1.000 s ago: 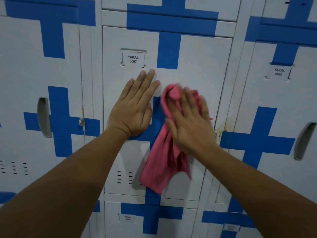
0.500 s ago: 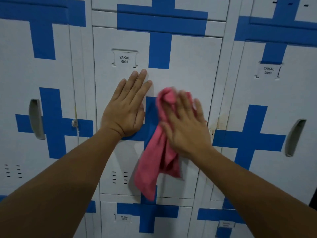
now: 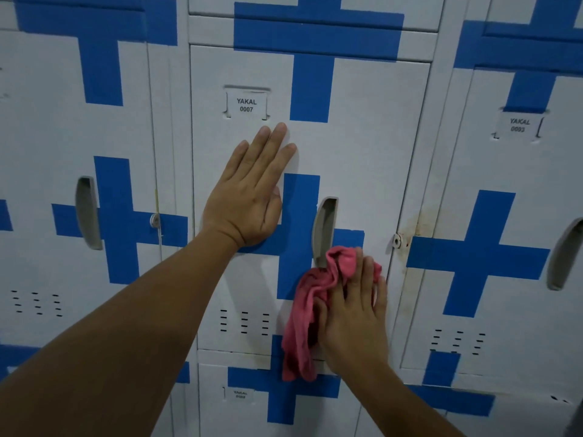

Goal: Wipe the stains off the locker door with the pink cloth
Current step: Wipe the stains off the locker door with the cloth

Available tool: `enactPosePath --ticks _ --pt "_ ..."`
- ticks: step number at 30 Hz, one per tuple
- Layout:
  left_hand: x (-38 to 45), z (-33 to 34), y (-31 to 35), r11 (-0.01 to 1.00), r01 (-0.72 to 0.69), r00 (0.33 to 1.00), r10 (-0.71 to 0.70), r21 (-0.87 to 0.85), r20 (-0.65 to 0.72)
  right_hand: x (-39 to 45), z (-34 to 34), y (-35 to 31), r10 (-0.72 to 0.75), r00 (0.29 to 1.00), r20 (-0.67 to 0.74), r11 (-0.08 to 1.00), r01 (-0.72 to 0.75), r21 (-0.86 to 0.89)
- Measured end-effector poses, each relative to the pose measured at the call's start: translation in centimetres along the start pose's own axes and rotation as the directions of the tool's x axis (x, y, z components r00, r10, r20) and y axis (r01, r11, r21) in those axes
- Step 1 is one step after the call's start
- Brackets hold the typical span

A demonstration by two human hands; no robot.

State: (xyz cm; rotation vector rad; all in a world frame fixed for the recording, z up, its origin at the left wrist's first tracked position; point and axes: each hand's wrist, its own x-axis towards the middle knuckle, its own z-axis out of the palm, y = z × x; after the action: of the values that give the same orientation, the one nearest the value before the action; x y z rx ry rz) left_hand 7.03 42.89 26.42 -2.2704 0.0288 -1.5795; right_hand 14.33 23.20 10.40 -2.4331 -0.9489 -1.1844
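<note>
The white locker door [image 3: 362, 146], labelled YAKAL 0007 and crossed with blue tape, fills the middle of the view. My left hand [image 3: 249, 197] lies flat on the door with fingers spread, just below the label. My right hand [image 3: 356, 313] presses the pink cloth [image 3: 309, 301] against the door's lower right part, below the grey recessed handle [image 3: 325, 228]. The cloth's loose end hangs down over the door's bottom edge. Brownish stains [image 3: 416, 222] show along the door's right edge near the round lock [image 3: 397, 240].
Matching white lockers with blue tape crosses stand to the left [image 3: 47, 152], to the right [image 3: 517, 171] and below [image 3: 252, 405]. Each has a grey recessed handle and vent slots [image 3: 244, 321].
My right hand and the pink cloth have slid down the door, uncovering the grey handle. My left hand stays flat in the same spot on the door.
</note>
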Motion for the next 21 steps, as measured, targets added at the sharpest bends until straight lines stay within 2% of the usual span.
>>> enactPosePath --ticks 3,10,14,16,21 --pt "0.0 0.0 0.0 1.000 0.003 1.000 -0.003 0.012 -0.001 2.3 -1.9 0.4 -0.029 0.998 -0.050 1.000 0.028 -0.013" --pt "0.1 0.2 0.0 1.000 -0.012 1.000 0.012 -0.002 -0.027 10.4 -7.5 -1.2 0.067 0.984 -0.165 0.986 -0.039 0.165" --pt "0.2 0.5 0.0 1.000 -0.007 0.998 0.006 -0.008 -0.056 10.6 -7.9 -3.2 -0.084 0.978 -0.190 0.988 0.106 0.110" --pt "0.1 0.4 0.1 1.000 -0.007 0.998 0.007 -0.013 -0.068 7.8 -6.1 -3.8 -0.192 0.972 -0.137 0.978 0.201 0.052" --pt "0.0 0.0 0.1 1.000 -0.010 0.999 0.009 -0.006 -0.036 0.1 -0.9 -2.8 -0.407 0.904 0.128 0.903 0.419 -0.089"
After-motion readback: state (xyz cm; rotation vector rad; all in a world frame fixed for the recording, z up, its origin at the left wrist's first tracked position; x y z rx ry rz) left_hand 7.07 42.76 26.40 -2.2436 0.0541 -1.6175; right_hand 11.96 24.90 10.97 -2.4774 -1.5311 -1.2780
